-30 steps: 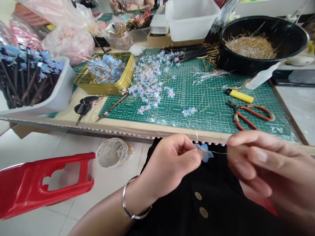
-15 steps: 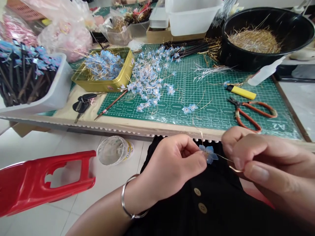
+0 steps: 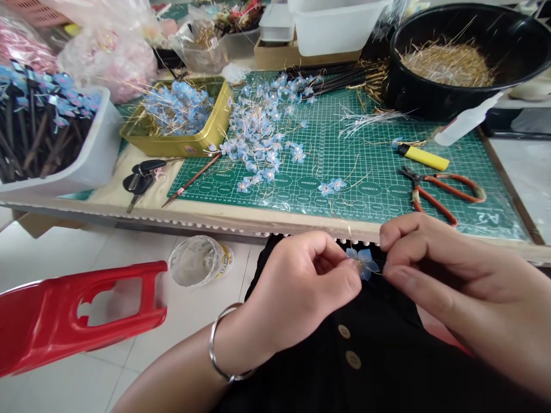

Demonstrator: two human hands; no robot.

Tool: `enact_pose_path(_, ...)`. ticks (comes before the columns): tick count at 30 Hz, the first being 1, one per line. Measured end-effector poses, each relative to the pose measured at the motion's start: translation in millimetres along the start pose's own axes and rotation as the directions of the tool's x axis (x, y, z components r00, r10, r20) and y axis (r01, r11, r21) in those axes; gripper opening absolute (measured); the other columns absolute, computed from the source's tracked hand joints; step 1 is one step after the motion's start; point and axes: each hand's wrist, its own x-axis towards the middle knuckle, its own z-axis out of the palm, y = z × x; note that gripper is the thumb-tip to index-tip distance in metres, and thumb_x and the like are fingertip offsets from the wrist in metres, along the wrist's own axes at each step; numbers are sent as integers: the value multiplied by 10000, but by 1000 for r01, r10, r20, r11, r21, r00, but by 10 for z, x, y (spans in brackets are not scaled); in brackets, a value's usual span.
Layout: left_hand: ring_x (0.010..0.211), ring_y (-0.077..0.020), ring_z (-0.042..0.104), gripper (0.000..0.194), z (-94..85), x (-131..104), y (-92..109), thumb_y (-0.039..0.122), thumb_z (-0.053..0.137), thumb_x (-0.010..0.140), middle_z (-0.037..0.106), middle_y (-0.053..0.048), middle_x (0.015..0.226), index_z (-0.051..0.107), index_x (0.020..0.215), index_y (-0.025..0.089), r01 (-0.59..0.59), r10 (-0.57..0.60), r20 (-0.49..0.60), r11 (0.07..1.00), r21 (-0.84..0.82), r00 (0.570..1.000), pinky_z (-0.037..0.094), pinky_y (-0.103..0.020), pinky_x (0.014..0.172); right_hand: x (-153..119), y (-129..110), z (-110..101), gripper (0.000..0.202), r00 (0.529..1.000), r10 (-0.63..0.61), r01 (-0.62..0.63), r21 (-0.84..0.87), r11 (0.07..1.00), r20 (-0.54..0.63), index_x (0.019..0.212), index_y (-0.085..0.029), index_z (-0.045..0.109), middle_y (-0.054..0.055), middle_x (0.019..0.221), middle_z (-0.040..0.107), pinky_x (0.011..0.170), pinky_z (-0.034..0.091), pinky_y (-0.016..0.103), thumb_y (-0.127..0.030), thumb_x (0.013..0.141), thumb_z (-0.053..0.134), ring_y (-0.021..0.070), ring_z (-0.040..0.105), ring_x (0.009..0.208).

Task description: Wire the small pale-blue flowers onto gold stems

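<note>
Above the black clothing [image 3: 387, 350], hold the blue flower [image 3: 365, 264] pinched between thumb and forefinger of the left hand [image 3: 303, 295]; guide the thin wire [image 3: 379, 273], seemingly pinched in fingertips of the right hand [image 3: 460, 281], without tugging, short of the table edge [image 3: 215, 215]

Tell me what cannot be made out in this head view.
In the head view:
Held flower: one side hidden by the left hand.
Wire: far end hidden by the right hand.
Red plastic piece: cut off by left edge.
Sticker on the gold tin: too small to read.
</note>
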Motion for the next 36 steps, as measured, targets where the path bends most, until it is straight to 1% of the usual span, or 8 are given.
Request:
enact_pose_path(4, 511, -68, 448, 159, 19, -8, 9, 174, 685, 752, 529, 54, 565, 561, 653, 178, -42, 43, -25, 997, 62, 999, 343, -173, 439, 25, -52, 31, 204, 995, -23, 18, -59, 998, -94, 601, -273, 600, -13, 769, 650, 574, 548, 233, -285, 796, 656, 143, 648, 684)
enact_pose_path(10, 489, -74, 481, 161, 44, -24, -4, 193, 661, 780, 551, 49, 546, 568, 649, 181, -168, 189, -77, 959, 228, 979, 366, -185, 441, 32, -60, 99, 194, 992, -79, 67, -121, 990, -103, 579, -247, 546, 16, 752, 629, 521, 501, 257, -206, 761, 597, 153, 626, 669)
enact_pose_path(15, 492, -66, 473, 172, 58, -32, -20, 176, 656, 775, 543, 58, 536, 569, 627, 172, -278, 345, -109, 877, 393, 932, 385, -204, 495, 39, -70, 124, 202, 991, -80, 64, -143, 988, -107, 585, -231, 536, 20, 768, 622, 552, 488, 250, -187, 776, 583, 138, 618, 691)
enact_pose_path(18, 496, -69, 466, 176, 59, -42, -33, 174, 653, 781, 530, 61, 535, 564, 630, 173, -323, 408, -103, 833, 449, 907, 394, -222, 524, 41, -68, 128, 207, 991, -90, 74, -153, 985, -102, 586, -227, 526, 20, 756, 614, 534, 470, 254, -178, 782, 575, 134, 605, 675)
enact_pose_path(24, 497, -71, 474, 169, 68, -52, -89, 164, 651, 784, 543, 53, 554, 558, 644, 175, -374, 507, -113, 751, 544, 855, 390, -224, 525, -9, -59, 176, 194, 984, -114, 84, -208, 975, -139, 611, -233, 510, 32, 783, 617, 527, 446, 289, -173, 789, 560, 158, 615, 692)
enact_pose_path(31, 498, -79, 492, 155, 82, -49, -139, 152, 640, 797, 557, 39, 558, 574, 658, 167, -413, 597, -101, 656, 632, 796, 385, -232, 522, -2, -65, 167, 203, 981, -131, 93, -248, 964, -142, 622, -238, 509, 35, 783, 611, 529, 453, 299, -160, 802, 563, 173, 620, 703)
enact_pose_path(34, 526, -85, 503, 137, 82, -53, -167, 144, 633, 805, 573, 29, 579, 588, 677, 159, -443, 650, -87, 603, 664, 755, 381, -235, 530, -4, -63, 183, 193, 976, -170, 131, -249, 960, -140, 651, -236, 536, 41, 805, 621, 574, 487, 307, -159, 823, 575, 180, 636, 735)
enact_pose_path(36, 539, -85, 501, 125, 82, -55, -168, 144, 633, 807, 579, 28, 590, 596, 688, 157, -455, 657, -84, 603, 655, 750, 382, -235, 537, -21, -56, 190, 169, 970, -201, 159, -262, 952, -139, 702, -234, 577, 47, 840, 633, 629, 516, 317, -154, 852, 574, 183, 647, 764)
